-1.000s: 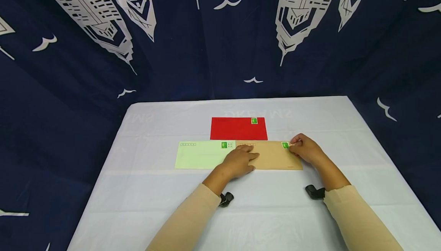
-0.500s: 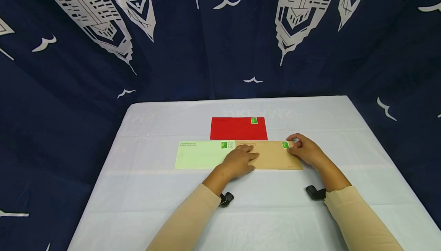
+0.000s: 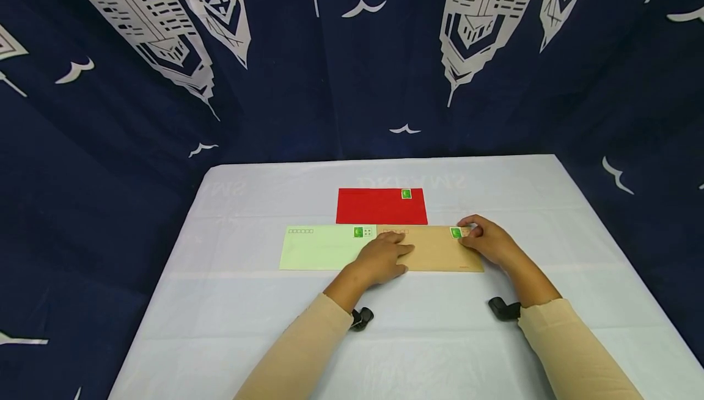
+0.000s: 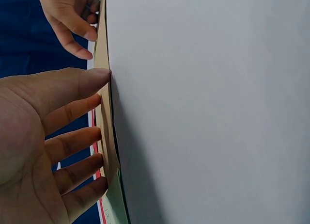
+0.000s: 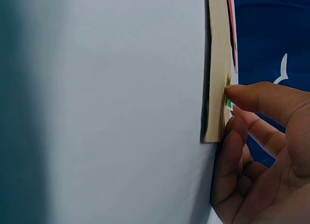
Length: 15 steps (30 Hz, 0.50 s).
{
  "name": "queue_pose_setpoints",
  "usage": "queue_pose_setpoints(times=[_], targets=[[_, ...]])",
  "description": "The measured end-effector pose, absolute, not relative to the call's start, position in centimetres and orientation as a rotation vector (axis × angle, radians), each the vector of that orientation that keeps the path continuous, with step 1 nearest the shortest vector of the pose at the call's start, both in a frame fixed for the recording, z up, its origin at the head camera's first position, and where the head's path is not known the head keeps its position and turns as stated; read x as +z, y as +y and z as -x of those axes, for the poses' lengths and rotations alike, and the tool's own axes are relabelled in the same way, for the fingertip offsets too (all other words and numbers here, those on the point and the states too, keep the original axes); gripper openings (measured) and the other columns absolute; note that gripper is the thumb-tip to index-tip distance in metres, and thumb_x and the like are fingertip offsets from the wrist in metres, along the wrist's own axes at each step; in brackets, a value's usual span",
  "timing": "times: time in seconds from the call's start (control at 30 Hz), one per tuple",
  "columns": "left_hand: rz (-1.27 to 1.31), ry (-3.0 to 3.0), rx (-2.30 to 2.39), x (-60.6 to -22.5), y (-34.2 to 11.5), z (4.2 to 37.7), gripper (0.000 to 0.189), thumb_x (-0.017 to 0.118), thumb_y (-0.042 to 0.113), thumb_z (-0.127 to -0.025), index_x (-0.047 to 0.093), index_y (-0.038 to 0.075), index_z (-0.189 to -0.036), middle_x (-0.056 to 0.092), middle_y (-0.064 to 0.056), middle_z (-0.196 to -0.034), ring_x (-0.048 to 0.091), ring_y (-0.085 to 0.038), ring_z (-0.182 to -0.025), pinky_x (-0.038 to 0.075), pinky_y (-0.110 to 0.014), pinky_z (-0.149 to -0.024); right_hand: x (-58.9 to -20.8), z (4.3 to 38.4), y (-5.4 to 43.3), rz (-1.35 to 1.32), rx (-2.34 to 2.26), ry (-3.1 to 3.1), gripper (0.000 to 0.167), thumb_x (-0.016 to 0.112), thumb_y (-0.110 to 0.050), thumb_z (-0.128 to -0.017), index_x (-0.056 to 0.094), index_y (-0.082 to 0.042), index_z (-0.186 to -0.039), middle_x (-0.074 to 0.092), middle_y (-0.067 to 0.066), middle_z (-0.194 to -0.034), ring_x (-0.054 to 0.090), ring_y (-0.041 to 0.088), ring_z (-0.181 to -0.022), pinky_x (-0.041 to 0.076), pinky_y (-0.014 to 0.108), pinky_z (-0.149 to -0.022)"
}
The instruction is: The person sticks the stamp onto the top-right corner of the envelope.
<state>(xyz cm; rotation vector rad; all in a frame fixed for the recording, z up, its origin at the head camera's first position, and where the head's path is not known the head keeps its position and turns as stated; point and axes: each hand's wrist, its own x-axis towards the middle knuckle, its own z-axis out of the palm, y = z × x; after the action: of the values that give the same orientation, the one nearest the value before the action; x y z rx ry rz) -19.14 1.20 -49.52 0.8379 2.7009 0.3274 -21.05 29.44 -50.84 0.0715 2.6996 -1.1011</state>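
A tan envelope [image 3: 431, 253] lies flat on the white-covered table. My left hand [image 3: 381, 258] rests on its left part with fingers spread, the thumb at the near edge; the left wrist view shows these fingertips on the paper. At the envelope's upper right corner is a small green stamp [image 3: 456, 232] with a white border. Thumb and forefinger of my right hand [image 3: 486, 240] hold that stamp by its right and top edges, the other fingers curled. In the right wrist view the thumb tip overlaps the green stamp [image 5: 229, 102], hiding part of it.
A pale green envelope [image 3: 319, 250] with its own green stamp adjoins the tan one on the left. Behind them lies a red envelope [image 3: 379, 207], also stamped. The white tablecloth [image 3: 418, 339] reaches back to a dark blue patterned curtain [image 3: 363, 82].
My right forefinger has stretched out leftward along the top of the stamp, and the thumb has shifted slightly left. The left hand and the envelopes have stayed in place.
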Motion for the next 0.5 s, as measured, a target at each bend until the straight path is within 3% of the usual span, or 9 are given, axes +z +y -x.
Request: queue_pose_setpoints(times=[0.23,0.5], targets=[[-0.828,2.702,0.330,-49.32,1.41,19.26,0.051,0.065,0.034,-0.098,0.055,0.024,-0.147,0.043,0.000,-0.160,0.035,-0.019,-0.151,0.035,-0.034,-0.122,-50.53,20.69,29.36,-0.085,-1.125,2.692,0.043,0.067,-0.020,-0.096,0.056,-0.005,-0.135,0.055,0.006,-0.089,0.051,0.019,-0.079,0.041,0.030,-0.069],[-0.814,2.742,0.542,-49.09,1.12,20.00,0.044,0.062,0.028,-0.100,0.060,0.016,-0.142,0.057,-0.002,-0.145,0.049,-0.018,-0.137,0.042,-0.030,-0.115,-50.12,20.46,29.50,-0.097,-1.190,2.662,0.044,0.062,-0.020,-0.100,0.052,-0.005,-0.140,0.061,0.008,-0.090,0.058,0.018,-0.079,0.050,0.025,-0.067]])
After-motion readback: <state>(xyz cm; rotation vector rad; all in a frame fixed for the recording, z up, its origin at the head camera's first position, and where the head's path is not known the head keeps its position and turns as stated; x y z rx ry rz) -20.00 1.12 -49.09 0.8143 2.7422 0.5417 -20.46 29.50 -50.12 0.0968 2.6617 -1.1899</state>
